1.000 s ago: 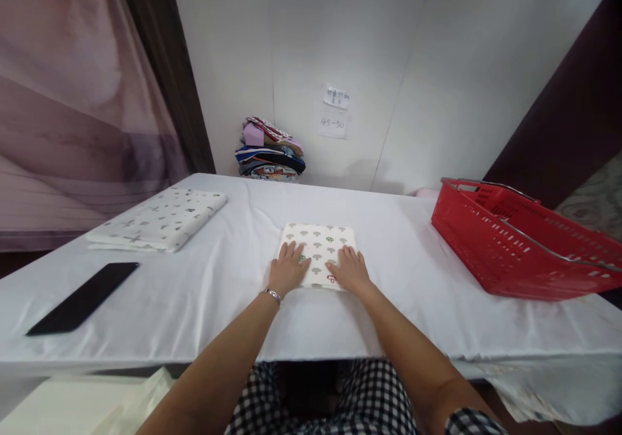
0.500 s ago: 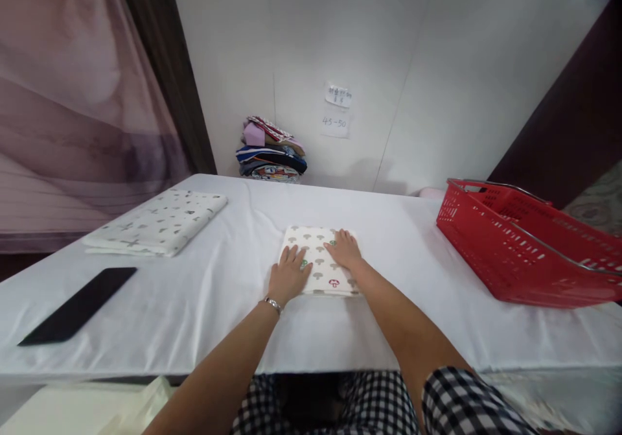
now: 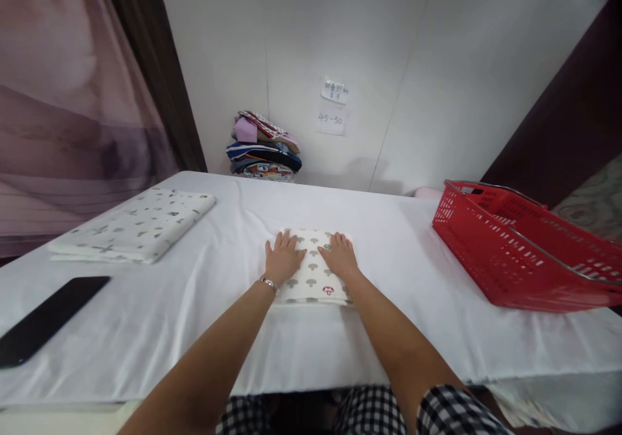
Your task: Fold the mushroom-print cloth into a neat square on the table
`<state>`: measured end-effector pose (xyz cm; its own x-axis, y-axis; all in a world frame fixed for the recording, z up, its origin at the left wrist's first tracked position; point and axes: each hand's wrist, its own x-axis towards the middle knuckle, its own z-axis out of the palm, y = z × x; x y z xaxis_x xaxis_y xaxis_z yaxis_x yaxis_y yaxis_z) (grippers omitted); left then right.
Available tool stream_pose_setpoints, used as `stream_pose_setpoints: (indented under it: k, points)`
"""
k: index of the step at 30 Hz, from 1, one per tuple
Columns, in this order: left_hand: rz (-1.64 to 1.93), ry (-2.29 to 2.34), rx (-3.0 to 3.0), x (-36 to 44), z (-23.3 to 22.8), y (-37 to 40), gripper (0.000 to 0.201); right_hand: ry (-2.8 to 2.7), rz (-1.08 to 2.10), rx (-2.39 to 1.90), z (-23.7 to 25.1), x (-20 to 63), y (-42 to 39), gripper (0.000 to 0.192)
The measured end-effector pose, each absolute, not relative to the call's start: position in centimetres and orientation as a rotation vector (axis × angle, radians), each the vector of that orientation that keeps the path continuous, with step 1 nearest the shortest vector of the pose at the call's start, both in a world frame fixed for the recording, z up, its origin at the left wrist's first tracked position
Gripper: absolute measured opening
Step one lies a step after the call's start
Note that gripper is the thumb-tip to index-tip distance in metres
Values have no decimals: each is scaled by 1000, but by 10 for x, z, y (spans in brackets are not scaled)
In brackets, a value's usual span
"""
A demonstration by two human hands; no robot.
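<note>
A folded white cloth with grey, green and red mushroom prints lies flat on the white-covered table in front of me. My left hand rests palm down on its left side, fingers spread. On its right side lies my right hand, also flat with the fingers stretched out. Both thumbs point inward across the cloth. Neither hand grips it; they only press on top.
A second folded cloth with dark prints lies on the left of the table, behind a black phone-like slab. A red plastic basket stands at right. Folded clothes are stacked by the wall, near paper signs.
My left hand has slid up and outward to the cloth's left edge. The right hand remains on the right side. The view has shifted slightly.
</note>
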<state>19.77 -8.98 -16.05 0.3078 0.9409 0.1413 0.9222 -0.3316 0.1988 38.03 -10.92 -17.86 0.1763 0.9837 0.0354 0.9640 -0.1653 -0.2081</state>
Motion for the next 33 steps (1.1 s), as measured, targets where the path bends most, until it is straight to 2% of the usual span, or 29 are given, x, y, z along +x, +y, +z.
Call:
stream_pose_setpoints:
  k: [9, 16, 19, 23, 29, 33]
  points:
    - [319, 1760, 2382, 195, -174, -85, 59, -1852, 231, -2414, -172, 393, -109, 86]
    - [331, 1765, 2368, 197, -172, -86, 59, -1655, 406, -2481, -174, 417, -114, 87]
    - [343, 1782, 2375, 197, -174, -85, 59, -1699, 328, -2503, -167, 410, -113, 84]
    - [384, 1797, 2392, 198, -178, -85, 60, -1943, 159, -2276, -154, 377, -107, 77]
    - [357, 1769, 2424, 196, -177, -84, 56, -2228, 340, -1877, -159, 324, -88, 75]
    - [355, 1764, 2393, 196, -175, -85, 56, -2231, 381, -1948, -167, 340, -79, 72]
